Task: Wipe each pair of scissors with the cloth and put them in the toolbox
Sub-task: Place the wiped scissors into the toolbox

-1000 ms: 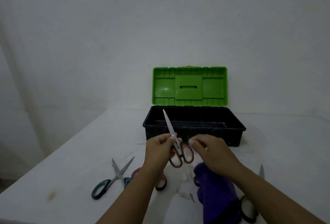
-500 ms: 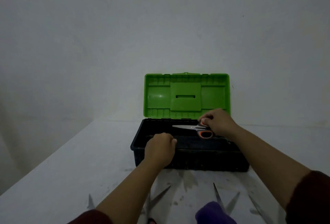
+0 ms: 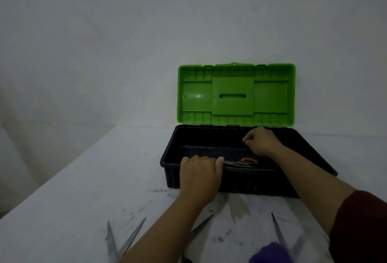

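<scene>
A black toolbox [image 3: 310,151] stands in front of me with its green lid [image 3: 235,95] raised against the wall. A pair of scissors with orange handles [image 3: 243,162] lies inside along the box's front wall. My left hand [image 3: 199,173] grips the front rim of the box, thumb toward the scissors. Above the inside of the box hovers my right hand [image 3: 261,142], fingers loosely curled and holding nothing. The purple cloth [image 3: 270,253] shows at the bottom edge.
Blades of other scissors stick up from the bottom edge: one open pair [image 3: 120,241] at the left, a blade [image 3: 201,226] beside my left forearm, more blades [image 3: 279,235] by the cloth. The white table carries dark smudges. A plain wall rises behind it.
My right hand has let go of the orange-handled scissors, which now lie in the toolbox, and it has lifted back. My left hand stays on the front rim. The view has moved closer.
</scene>
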